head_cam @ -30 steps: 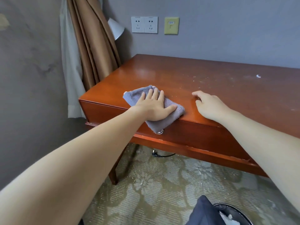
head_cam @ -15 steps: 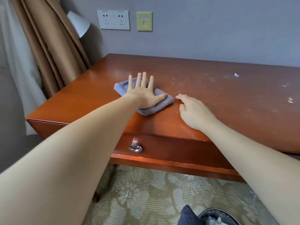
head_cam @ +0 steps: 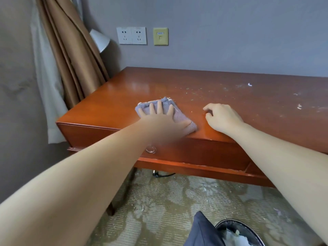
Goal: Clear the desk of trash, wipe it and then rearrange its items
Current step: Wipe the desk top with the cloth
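My left hand (head_cam: pixel 159 119) presses flat, fingers spread, on a grey-purple cloth (head_cam: pixel 179 115) near the front left of the reddish wooden desk (head_cam: pixel 221 96). To the right of the cloth, my right hand (head_cam: pixel 223 118) rests on the desktop with its fingers loosely curled, holding nothing. White crumbs and specks (head_cam: pixel 195 91) are scattered over the middle and right of the desktop, with small paper scraps (head_cam: pixel 249 84) farther right.
A drawer with a ring pull (head_cam: pixel 150 149) runs along the desk front. A bin (head_cam: pixel 237 233) with trash stands on the patterned carpet below. Curtains (head_cam: pixel 71 59) and a lamp shade (head_cam: pixel 99 40) are at the left; wall sockets (head_cam: pixel 131 35) behind.
My left hand has drawn the cloth back toward the desk's front edge after pushing it away. The right hand stayed resting on the desk.
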`<action>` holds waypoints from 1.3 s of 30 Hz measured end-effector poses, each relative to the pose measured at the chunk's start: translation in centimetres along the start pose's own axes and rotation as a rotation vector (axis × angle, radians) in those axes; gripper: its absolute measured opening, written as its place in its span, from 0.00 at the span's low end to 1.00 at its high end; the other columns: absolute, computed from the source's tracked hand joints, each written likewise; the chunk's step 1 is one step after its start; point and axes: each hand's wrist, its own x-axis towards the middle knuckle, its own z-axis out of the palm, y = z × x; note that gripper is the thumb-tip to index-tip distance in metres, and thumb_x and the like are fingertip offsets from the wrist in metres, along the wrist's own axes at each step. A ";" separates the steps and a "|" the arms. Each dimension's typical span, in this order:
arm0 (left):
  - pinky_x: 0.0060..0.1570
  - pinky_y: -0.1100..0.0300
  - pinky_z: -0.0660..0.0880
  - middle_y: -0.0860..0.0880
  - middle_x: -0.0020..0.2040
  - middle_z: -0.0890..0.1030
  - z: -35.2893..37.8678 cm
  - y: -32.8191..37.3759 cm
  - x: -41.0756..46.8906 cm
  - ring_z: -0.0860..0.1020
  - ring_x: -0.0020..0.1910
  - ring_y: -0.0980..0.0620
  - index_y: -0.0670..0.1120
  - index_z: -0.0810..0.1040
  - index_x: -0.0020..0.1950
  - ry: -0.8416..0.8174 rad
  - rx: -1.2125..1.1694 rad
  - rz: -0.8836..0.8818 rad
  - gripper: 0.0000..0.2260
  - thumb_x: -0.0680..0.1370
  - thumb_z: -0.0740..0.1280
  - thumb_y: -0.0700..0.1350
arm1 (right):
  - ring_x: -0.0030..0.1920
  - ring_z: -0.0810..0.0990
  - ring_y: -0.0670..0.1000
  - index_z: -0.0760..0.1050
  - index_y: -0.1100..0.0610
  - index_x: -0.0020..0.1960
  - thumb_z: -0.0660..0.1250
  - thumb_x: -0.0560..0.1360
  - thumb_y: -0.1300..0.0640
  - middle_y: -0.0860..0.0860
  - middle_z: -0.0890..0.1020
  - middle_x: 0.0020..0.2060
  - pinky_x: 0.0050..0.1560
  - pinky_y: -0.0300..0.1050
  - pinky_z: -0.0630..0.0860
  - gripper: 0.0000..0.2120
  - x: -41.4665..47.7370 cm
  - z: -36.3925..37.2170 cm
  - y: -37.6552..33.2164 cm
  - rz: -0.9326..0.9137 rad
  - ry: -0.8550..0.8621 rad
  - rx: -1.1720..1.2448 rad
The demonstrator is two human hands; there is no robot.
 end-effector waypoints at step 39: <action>0.73 0.33 0.44 0.48 0.81 0.47 -6.8 2.9 42.3 0.45 0.79 0.41 0.58 0.48 0.80 0.109 -0.090 0.163 0.46 0.67 0.45 0.81 | 0.78 0.56 0.52 0.57 0.49 0.78 0.46 0.83 0.45 0.48 0.58 0.78 0.75 0.54 0.57 0.25 31.1 6.4 9.3 0.143 -0.040 -0.048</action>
